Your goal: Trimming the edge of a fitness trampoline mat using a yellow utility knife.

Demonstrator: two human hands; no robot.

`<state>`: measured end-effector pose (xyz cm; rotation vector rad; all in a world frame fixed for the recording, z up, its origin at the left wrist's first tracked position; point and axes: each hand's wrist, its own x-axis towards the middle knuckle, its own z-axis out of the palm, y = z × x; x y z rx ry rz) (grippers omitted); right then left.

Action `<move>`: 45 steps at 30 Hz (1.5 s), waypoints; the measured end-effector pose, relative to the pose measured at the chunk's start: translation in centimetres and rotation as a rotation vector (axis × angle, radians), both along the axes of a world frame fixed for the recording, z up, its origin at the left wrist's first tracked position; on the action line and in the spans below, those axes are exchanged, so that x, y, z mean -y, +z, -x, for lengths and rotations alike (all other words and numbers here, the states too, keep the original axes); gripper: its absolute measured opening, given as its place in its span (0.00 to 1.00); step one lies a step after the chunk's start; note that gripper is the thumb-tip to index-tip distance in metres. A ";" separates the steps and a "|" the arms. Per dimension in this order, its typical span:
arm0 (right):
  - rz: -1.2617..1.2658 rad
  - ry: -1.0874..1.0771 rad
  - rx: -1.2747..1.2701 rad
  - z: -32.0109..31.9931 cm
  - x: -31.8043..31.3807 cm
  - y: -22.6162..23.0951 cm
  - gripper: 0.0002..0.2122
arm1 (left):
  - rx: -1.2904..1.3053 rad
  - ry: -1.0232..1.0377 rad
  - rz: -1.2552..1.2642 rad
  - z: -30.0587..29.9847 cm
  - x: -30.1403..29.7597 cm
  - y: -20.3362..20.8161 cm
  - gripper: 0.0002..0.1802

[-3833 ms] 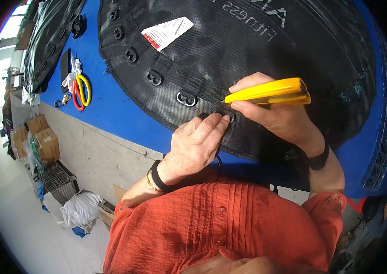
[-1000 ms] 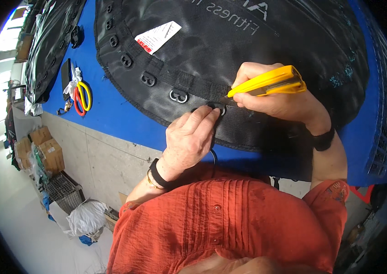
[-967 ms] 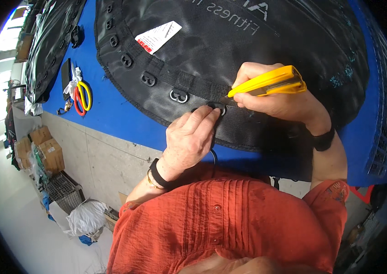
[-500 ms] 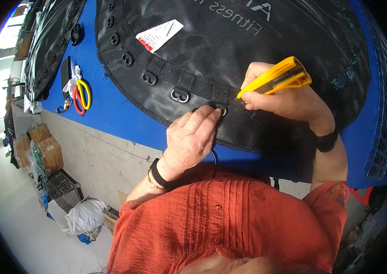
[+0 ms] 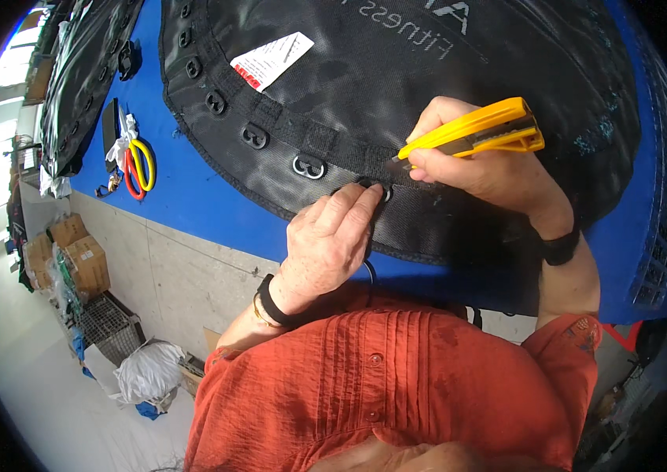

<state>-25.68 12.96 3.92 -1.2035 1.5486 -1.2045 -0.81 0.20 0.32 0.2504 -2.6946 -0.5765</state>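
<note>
A round black mesh trampoline mat (image 5: 428,86) covers much of the blue table, with webbing and metal rings along its rim. My left hand (image 5: 329,236) is closed at the near rim, fingertips pinching one ring (image 5: 386,193) against the mat. In my right hand (image 5: 483,177) is a yellow utility knife (image 5: 471,132), gripped like a pen. Its blade tip is at the webbing strap (image 5: 365,157), just above my left fingertips; whether it cuts in is too small to tell. Farther left along the rim sits another ring with a black tab (image 5: 309,166).
Scissors with red and yellow handles (image 5: 141,169) lie on the blue table (image 5: 184,185) at the left. More black mesh (image 5: 90,79) lies beyond them. A white label (image 5: 273,59) is on the mat. Cardboard boxes (image 5: 86,263) and a white bag (image 5: 149,370) stand below left.
The knife in my right hand has moved slightly left and up along the webbing. The mat's far left part has shifted a little to the left. My left hand stays in place.
</note>
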 end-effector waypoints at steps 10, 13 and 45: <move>0.114 -0.010 0.059 -1.1 0.5 -1.8 0.06 | -0.014 -0.013 0.007 0.0 0.1 -0.1 0.29; 0.066 -0.009 0.112 -1.3 0.6 -1.3 0.06 | -0.010 -0.012 0.009 -0.1 0.1 -0.1 0.29; 0.067 0.015 0.021 -1.4 0.7 -0.7 0.07 | -0.009 0.001 0.003 0.1 -0.1 0.0 0.30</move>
